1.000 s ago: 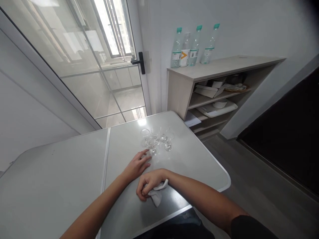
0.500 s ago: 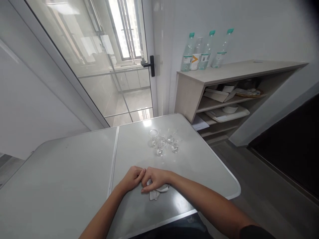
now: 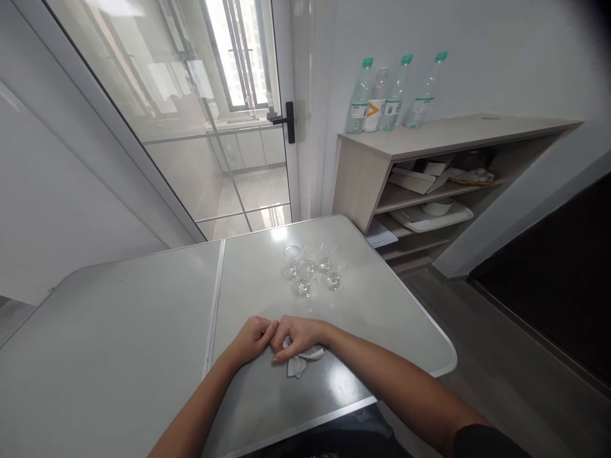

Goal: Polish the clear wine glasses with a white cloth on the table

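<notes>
While both of my hands rest together near the front edge of the grey worktop [image 3: 143, 305], I see my right hand [image 3: 298, 335] curled over a small white cloth [image 3: 300, 361], its fingers [image 3: 281, 350] bent down and pinching the cloth against the surface; my left hand [image 3: 251, 340] sits just beside it on the left, loosely curled with its fingertips touching the right hand, though I cannot tell if it grips the cloth. Farther off, a cluster of small clear glasses [image 3: 312, 270] stands apart from my hands
</notes>
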Available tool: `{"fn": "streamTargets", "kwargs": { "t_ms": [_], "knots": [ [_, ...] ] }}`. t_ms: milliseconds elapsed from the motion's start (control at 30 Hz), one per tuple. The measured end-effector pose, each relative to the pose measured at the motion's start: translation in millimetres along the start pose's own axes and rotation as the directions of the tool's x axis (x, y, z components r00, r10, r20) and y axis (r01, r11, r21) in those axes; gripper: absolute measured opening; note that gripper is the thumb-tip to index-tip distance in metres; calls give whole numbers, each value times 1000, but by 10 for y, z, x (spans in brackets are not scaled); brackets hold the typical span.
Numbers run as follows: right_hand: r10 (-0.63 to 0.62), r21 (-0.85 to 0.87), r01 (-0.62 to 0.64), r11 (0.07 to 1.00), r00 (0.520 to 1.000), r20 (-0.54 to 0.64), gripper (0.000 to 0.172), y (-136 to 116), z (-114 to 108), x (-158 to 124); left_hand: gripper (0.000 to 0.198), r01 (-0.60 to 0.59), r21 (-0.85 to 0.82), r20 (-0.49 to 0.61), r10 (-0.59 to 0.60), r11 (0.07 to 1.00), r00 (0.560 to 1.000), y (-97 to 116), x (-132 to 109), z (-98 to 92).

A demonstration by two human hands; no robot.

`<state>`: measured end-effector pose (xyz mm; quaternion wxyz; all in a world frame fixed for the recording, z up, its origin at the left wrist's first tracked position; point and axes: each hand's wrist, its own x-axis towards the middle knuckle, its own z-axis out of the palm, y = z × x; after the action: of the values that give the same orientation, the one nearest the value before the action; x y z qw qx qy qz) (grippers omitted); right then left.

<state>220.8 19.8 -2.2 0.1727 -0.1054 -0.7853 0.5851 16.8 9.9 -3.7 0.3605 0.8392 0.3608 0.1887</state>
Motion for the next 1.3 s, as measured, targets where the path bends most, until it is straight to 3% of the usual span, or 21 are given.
{"fn": "streamTargets", "kwargs": {
  "t_ms": [800, 1033, 1167, 1300],
  "knots": [
    [11, 100, -19, 995, 996, 87, 52, 16, -37, -10, 54, 1, 61, -13, 0, 998, 1000, 29, 11, -5],
    [-53, 164, 29, 986, 988, 146, 54, 12, -47, 7, 38, -109, 166, -110, 129, 980, 986, 204, 168, -60],
    [-103, 246, 7, 969, 919, 381, 51, 8, -46, 6, 40, -151, 334, -18, 167, 931, 986, 166, 361, -16],
    [-129, 283, 6, 959, 898, 420, 49, 1, -50, 5, 45, -219, 523, 116, 186, 823, 976, 143, 621, 53]
  ]
}}
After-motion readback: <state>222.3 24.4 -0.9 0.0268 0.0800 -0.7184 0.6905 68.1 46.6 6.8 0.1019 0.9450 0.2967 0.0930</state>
